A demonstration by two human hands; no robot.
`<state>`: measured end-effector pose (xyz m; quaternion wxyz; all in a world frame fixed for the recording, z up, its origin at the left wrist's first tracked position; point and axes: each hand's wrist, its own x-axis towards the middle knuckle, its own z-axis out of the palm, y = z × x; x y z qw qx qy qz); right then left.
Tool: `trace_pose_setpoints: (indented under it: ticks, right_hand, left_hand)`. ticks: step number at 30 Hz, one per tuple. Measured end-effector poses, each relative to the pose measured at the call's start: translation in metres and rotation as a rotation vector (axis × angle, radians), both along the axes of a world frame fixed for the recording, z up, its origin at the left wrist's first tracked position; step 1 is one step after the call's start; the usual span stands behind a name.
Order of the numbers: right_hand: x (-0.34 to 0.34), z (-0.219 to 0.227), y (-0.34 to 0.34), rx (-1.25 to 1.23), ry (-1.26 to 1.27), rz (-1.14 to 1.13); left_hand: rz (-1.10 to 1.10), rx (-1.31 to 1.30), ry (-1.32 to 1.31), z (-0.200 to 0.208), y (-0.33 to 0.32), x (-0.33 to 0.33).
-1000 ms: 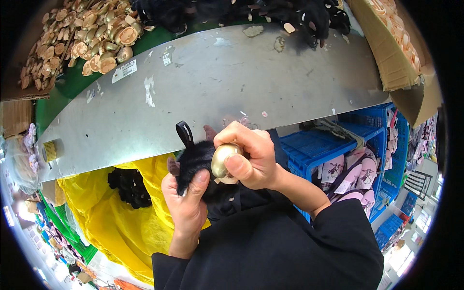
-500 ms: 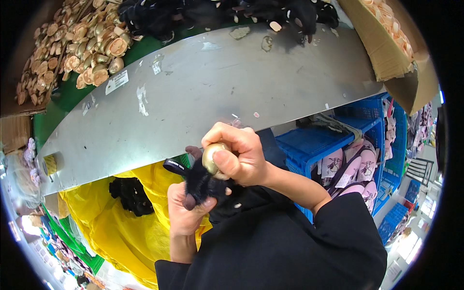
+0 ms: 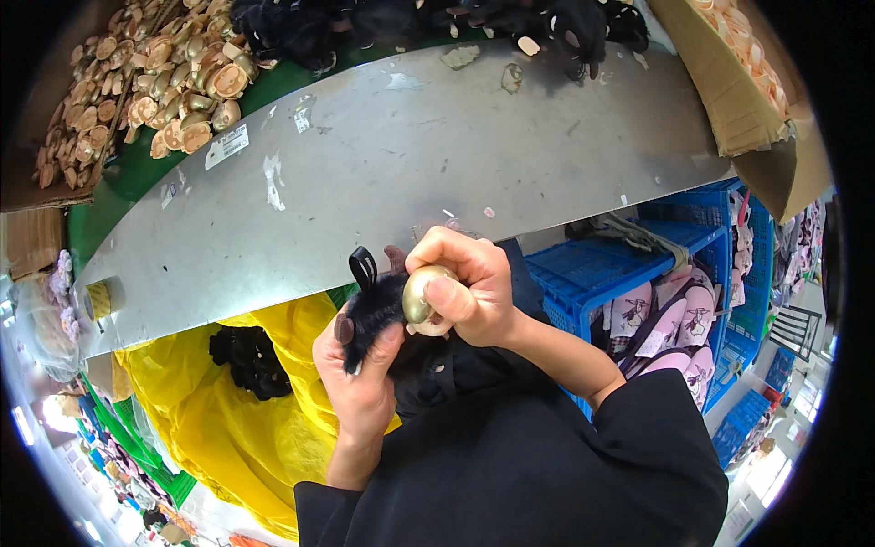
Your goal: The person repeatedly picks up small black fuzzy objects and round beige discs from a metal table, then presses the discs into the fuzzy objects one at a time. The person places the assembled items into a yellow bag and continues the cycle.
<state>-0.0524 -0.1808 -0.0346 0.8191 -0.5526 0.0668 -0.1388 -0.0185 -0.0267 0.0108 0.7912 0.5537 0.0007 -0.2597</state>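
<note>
My left hand (image 3: 358,369) is closed round a small black plush piece (image 3: 372,319), thumb on its fur. The plush has a black fabric loop on top and brownish ear-like tabs. Pinched between the thumb and fingers of my right hand (image 3: 469,287) is a shiny gold dome-shaped piece (image 3: 421,296) with a pale underside. The dome is pressed against or right beside the plush; where they meet is partly hidden by my fingers. Both are held above my lap, at the near edge of the metal table (image 3: 365,182).
Many gold domed pieces (image 3: 196,100) are heaped at the far left. Black plush pieces (image 3: 410,23) line the table's far side. A cardboard box (image 3: 720,82) stands far right, blue crates (image 3: 592,273) at right. A yellow bag (image 3: 210,428) holding black pieces hangs at left; a tape roll (image 3: 97,299) is nearby.
The plush has turned, so its loop now points up rather than left. Both hands have shifted slightly, the right one rightward, with the gold dome still in its grip.
</note>
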Motion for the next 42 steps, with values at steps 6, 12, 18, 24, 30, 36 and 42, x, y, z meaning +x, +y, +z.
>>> trace_pose_setpoints:
  ticks: [6, 12, 18, 24, 30, 36, 42]
  right_hand:
    - [0.002, -0.004, -0.002, -0.331, -0.127, -0.070]
    - [0.005, -0.006, -0.006, -0.573, -0.197, -0.131]
    - [0.011, -0.010, -0.002, -0.905, -0.413, -0.380]
    - [0.015, -0.016, 0.003, -1.101, -0.480, -0.476]
    - [0.021, -0.023, 0.006, -1.140, -0.443, -0.490]
    - [0.027, -0.022, 0.002, -1.141, -0.438, -0.494]
    - [0.023, -0.021, 0.001, -1.120, -0.354, -0.385]
  left_hand:
    - [0.051, -0.031, 0.027, -0.003, 0.000, -0.001]
    - [0.070, 0.022, 0.001, -0.001, -0.001, 0.001]
    - [0.037, 0.289, -0.230, -0.008, 0.004, 0.001]
    - [0.099, 0.398, -0.313, -0.009, -0.005, -0.005]
    - [0.072, 0.362, -0.324, -0.017, -0.004, 0.000]
    - [0.100, 0.367, -0.314, -0.020, -0.005, 0.005]
    - [0.129, 0.227, -0.231, -0.019, -0.009, 0.004]
